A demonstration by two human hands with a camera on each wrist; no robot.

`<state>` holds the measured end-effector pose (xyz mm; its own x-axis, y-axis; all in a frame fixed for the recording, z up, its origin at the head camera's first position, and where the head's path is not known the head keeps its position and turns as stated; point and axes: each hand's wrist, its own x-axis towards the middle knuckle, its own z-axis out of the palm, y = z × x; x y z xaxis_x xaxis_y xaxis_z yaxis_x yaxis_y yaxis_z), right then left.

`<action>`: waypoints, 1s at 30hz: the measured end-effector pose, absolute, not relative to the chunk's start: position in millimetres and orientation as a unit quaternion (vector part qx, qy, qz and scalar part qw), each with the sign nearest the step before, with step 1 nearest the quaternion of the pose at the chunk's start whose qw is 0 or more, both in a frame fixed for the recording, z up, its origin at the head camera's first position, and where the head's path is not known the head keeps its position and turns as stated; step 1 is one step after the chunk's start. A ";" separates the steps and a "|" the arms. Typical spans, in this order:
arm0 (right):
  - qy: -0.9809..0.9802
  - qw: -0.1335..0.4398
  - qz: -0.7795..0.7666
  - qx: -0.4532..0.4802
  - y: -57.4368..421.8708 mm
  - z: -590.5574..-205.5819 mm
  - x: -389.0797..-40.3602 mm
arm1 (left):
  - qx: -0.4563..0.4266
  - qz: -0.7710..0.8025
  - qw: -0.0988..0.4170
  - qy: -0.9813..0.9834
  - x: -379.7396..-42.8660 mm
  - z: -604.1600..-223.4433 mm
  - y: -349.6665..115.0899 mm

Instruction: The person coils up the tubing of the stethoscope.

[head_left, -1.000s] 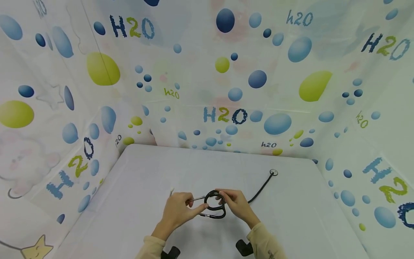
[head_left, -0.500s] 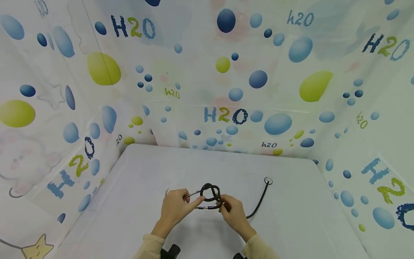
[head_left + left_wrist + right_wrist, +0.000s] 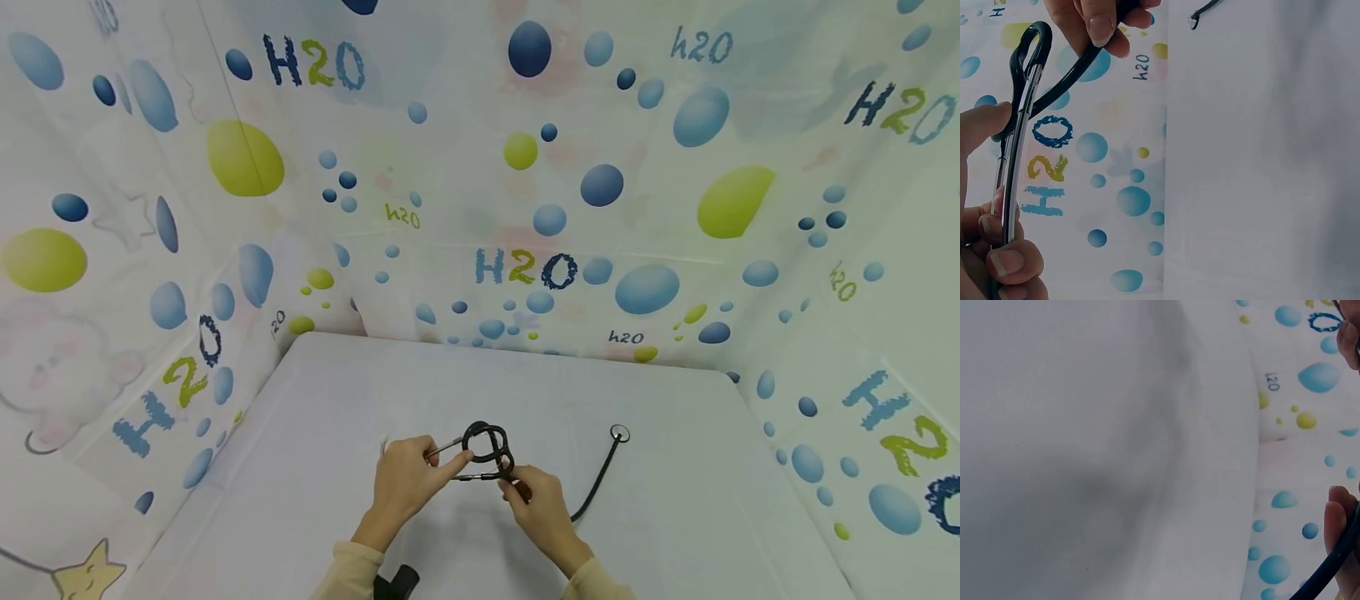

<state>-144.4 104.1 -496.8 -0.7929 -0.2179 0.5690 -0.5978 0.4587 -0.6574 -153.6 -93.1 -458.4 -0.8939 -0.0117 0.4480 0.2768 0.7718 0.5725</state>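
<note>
A stethoscope with black tubing [image 3: 598,481] is held up above the white table. My left hand [image 3: 405,479] grips its metal ear tubes [image 3: 1017,150], and the thumb presses the black tubing near the loop. With thumb and fingers, my right hand [image 3: 543,504] pinches the tubing just right of the looped part. From there the tube runs on to the round chest piece [image 3: 619,433] at the right; whether that touches the table cannot be told. In the right wrist view, only some fingertips [image 3: 1335,519] and a stretch of dark tube [image 3: 1329,569] show at the edge.
The white table [image 3: 360,375] spreads under both hands. Behind and beside it hang white sheets [image 3: 450,167] printed with blue and green bubbles. A black wrist device [image 3: 397,581] sits by the left sleeve.
My right hand has shifted from the loop's top down along the tubing, towards me. The chest piece has been drawn nearer and slightly left. The left hand keeps its grip, barely moving.
</note>
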 end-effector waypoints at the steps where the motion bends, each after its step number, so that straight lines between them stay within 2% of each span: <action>1: -0.829 0.202 0.458 0.247 103.4 -496.4 -143.3 | -0.072 -0.329 0.216 -0.916 -153.3 -458.2 -93.3; 17: -0.869 0.104 0.426 0.229 94.3 -479.9 -120.2 | -0.065 -0.312 0.220 -0.922 -150.6 -459.0 -97.2; 30: -0.933 0.118 0.237 0.242 87.3 -455.9 -100.2 | -0.039 -0.313 0.189 -0.930 -144.7 -460.5 -100.5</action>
